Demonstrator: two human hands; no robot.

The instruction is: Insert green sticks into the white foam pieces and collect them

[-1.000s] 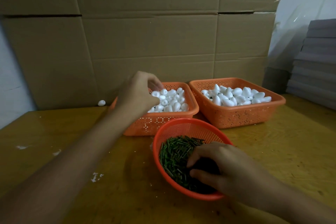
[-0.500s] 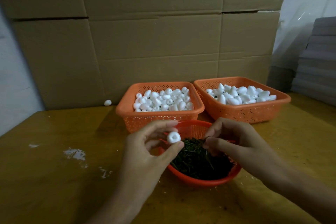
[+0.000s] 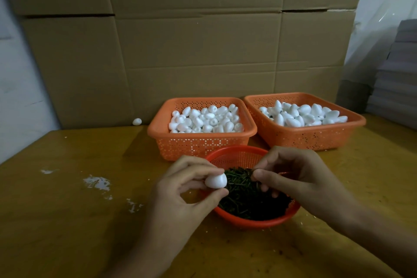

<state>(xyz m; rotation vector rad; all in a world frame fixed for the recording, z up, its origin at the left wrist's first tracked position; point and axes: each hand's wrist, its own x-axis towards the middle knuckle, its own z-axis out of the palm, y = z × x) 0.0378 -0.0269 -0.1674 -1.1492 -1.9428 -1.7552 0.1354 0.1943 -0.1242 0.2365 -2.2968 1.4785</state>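
Here, a white foam piece (image 3: 215,181) is pinched between the thumb and first fingers of the left hand (image 3: 180,189). It is lifted clear of the table (image 3: 67,221), with its free side turned toward the right hand (image 3: 300,178), presumably so that a stick can be pushed into it. The right hand's thumb and forefinger are pressed tip to tip, as if around something thin, and the other fingers are curled beneath. Whether a stick is caught there cannot be told, since the fingertips (image 3: 259,175) are seen against the dark heap. The hands are near each other but apart, and the foam piece is not touched by the right one.

Both hands are held above the round red basket (image 3: 248,223), where the green sticks (image 3: 246,196) are piled. This probably means the next stick is close by and a dropped one falls back in. Just behind it, two rectangular baskets are set side by side. The left orange basket (image 3: 200,142) is filled with smaller foam pieces, the right orange basket (image 3: 304,137) with larger ones. Which serves for collecting cannot be judged. One stray foam ball (image 3: 137,121) lies by the cardboard wall (image 3: 203,52), and white crumbs (image 3: 97,183) are scattered on the table.
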